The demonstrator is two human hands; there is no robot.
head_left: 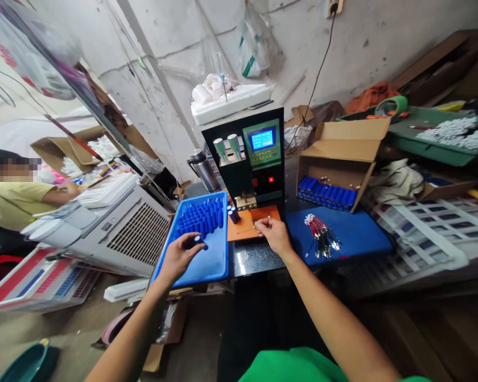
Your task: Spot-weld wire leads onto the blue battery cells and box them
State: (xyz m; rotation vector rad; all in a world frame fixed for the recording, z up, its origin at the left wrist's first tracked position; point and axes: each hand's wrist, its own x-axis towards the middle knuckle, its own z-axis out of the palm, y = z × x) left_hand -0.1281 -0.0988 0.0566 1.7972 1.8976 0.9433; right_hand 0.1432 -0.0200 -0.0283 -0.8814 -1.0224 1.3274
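Observation:
Between the thumb and fingers of my left hand (pixel 183 256) is a blue cylindrical battery cell (pixel 198 240), held above the blue tray (pixel 212 263). Many upright blue cells (pixel 207 215) fill the tray's far part. My right hand (pixel 274 233) pinches a thin wire lead (pixel 247 229) over the orange mat (pixel 239 233); its fingers partly hide the lead. Two blue cells (pixel 233 214) stand on the mat's left side, in front of the spot welder (pixel 258 143) with its lit blue screen. Right of my right hand, a bundle of red and black wire leads (pixel 322 233) lies on a blue surface (pixel 360 239).
A cardboard box (pixel 334 146) of wired blue cells stands at the right. A metal flask (pixel 204 171) is behind the tray. White plastic crates (pixel 426 239) and a green tray (pixel 446 151) are farther right. A person in a yellow top (pixel 19 204) sits at far left beyond an air cooler (pixel 131 228).

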